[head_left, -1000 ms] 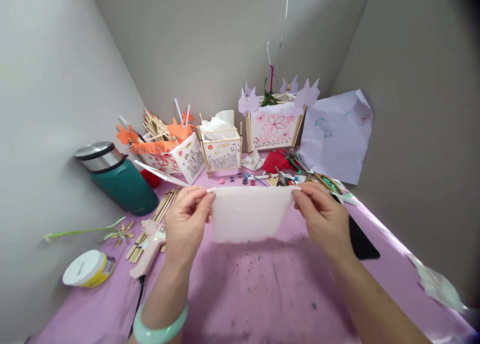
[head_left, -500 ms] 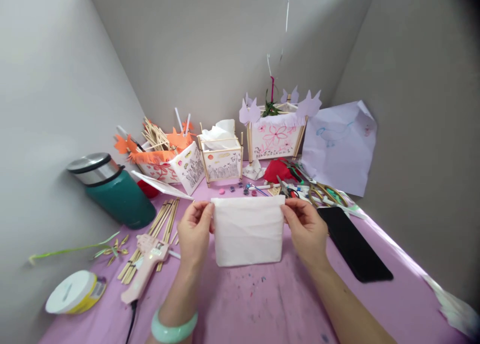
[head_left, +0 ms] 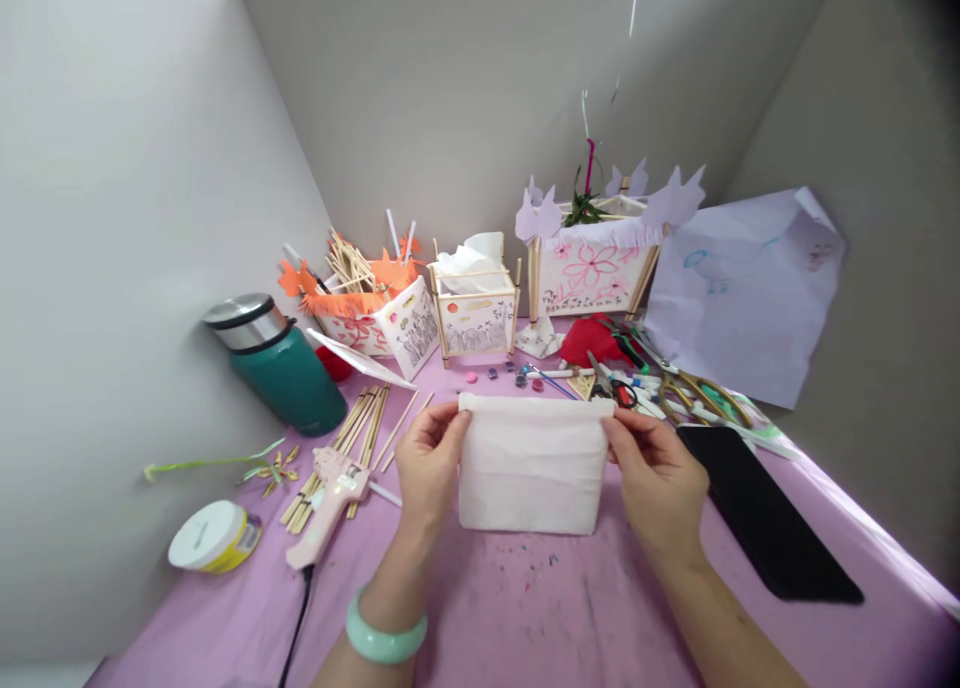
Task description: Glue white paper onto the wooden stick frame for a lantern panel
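Note:
Between my two hands hangs a white rectangular sheet, slightly creased, with a straight band along its top edge. Whether it is paper or cloth I cannot tell. My left hand pinches its upper left corner between thumb and fingers; a pale green bangle circles that wrist. At the upper right corner, my right hand pinches in the same way. The sheet is held tilted over the purple tabletop, its lower edge towards me.
To the left are a pink glue gun, bamboo sticks, a lidded tub and a green bottle. Decorated paper lanterns stand behind. Scissors, pens and a black phone lie to the right.
The view has turned a little to the left, so everything sits further right in the picture. Both hands keep their pinch on the white sheet.

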### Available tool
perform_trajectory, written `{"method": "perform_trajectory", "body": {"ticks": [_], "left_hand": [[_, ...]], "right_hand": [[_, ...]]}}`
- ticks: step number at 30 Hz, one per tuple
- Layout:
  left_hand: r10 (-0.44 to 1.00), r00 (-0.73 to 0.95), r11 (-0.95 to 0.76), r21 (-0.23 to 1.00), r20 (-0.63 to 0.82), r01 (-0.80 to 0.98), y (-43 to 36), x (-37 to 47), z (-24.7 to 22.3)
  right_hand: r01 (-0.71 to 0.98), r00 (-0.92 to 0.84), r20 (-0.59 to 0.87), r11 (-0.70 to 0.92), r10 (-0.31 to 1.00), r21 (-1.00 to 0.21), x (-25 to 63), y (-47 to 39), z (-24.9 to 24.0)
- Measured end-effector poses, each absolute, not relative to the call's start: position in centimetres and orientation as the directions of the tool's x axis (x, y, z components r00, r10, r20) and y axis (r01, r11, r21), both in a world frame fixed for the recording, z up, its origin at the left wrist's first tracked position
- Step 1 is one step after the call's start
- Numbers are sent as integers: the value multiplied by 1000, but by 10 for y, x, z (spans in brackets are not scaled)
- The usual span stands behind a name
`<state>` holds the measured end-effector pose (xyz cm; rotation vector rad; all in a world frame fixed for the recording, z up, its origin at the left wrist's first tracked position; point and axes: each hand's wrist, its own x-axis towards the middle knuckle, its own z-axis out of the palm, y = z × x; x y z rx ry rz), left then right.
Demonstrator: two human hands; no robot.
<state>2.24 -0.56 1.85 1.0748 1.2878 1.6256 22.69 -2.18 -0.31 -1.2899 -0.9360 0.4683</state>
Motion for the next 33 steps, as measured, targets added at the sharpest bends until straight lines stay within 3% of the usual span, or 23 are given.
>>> {"method": "perform_trajectory", "body": {"ticks": [6, 14, 25, 33], "left_hand": [[898, -359, -254, 966, 256, 53, -8, 21, 10], [876, -368, -280, 950, 313, 140, -9, 21, 7], [784, -376, -327, 844, 493, 425, -10, 20, 8], [764, -388, -350, 837, 515, 421, -8, 20, 9]], "right_hand": [[351, 548, 453, 299, 703, -888, 231, -22, -13], [353, 529, 463, 312, 711, -882, 229, -20, -13], [478, 535, 578, 344, 615, -808, 218, -20, -5], [479, 525, 579, 346, 624, -807, 220, -21, -2]]}}
